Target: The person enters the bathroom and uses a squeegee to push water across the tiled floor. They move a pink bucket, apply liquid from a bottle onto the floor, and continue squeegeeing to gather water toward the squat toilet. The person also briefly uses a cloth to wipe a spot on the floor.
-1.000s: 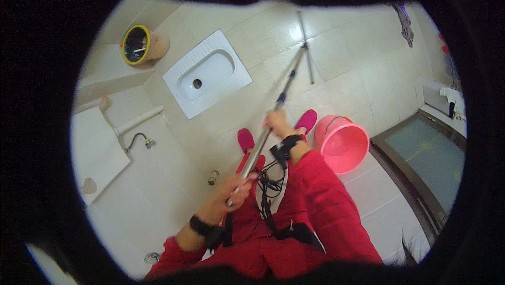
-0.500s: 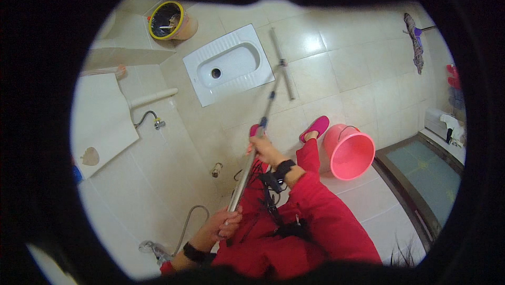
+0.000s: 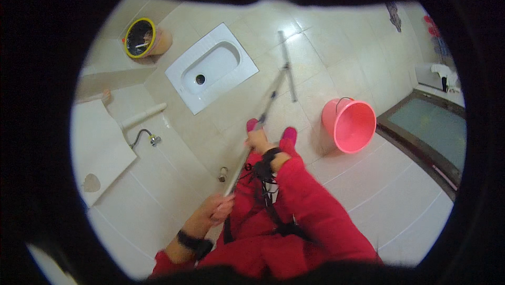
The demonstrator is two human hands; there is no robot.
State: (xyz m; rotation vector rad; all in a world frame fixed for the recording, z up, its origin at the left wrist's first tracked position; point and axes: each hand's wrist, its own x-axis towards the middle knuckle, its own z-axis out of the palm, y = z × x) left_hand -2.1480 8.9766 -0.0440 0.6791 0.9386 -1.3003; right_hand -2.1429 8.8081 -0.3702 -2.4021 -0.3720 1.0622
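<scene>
A long-handled floor squeegee (image 3: pixel 239 173) slants away from me, its thin, wide bar lying on the tiles to the right of a white squat toilet (image 3: pixel 212 65). My left hand (image 3: pixel 218 208) is closed round the near end of the pole. Farther up the pole, my right hand (image 3: pixel 257 140) is wrapped round it as well. The bar is slightly blurred. Both of my feet, in pink slippers (image 3: pixel 289 133), stand behind it. A pink bucket (image 3: pixel 353 125) stands on the floor to their right, with its inside showing.
A yellow-rimmed bin (image 3: pixel 143 38) with a black liner stands at the far left. Along the left wall are a white panel (image 3: pixel 108 148), a pipe (image 3: pixel 144 115) and a small valve (image 3: pixel 154 140). At the right lies a dark-framed glass panel (image 3: pixel 431 122). A twisted mop head (image 3: pixel 393 17) hangs far right.
My right foot has moved in beside the left one. The view has shifted, and the shower hose at the lower left is out of sight. Both hands keep their hold on the pole.
</scene>
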